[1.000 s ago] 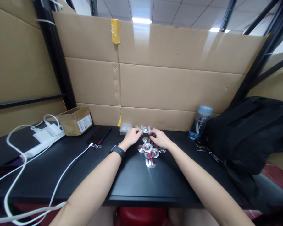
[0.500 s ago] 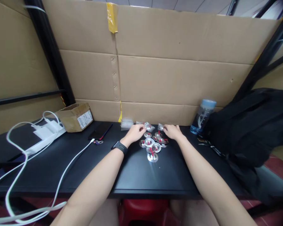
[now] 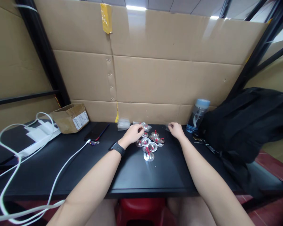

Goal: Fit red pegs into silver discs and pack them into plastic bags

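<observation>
A pile of small silvery finger cymbals [image 3: 145,142] with red loops lies on the black table [image 3: 141,174]. My left hand [image 3: 133,135] is at the pile's upper left, fingers curled with the tips close together. Whatever those fingertips hold, if anything, is hidden. Beside them, at the back, are finger cymbals in clear wrapping [image 3: 146,126]. To the right of the pile, my right hand [image 3: 176,130] pinches a small clear plastic bag [image 3: 167,127], which shows only in part. Left of my left hand sits a stack of clear plastic bags [image 3: 124,124].
On the left are an open cardboard box [image 3: 69,119], a phone [image 3: 96,131] on a white cable, and a white power strip [image 3: 41,135]. A water bottle [image 3: 198,116] and a black backpack [image 3: 250,125] stand on the right. A cardboard wall [image 3: 153,78] closes off the back.
My right hand has drawn away from the pile toward the right, with the plastic bag in its fingers. My left hand has stayed by the pile. The view has shifted slightly.
</observation>
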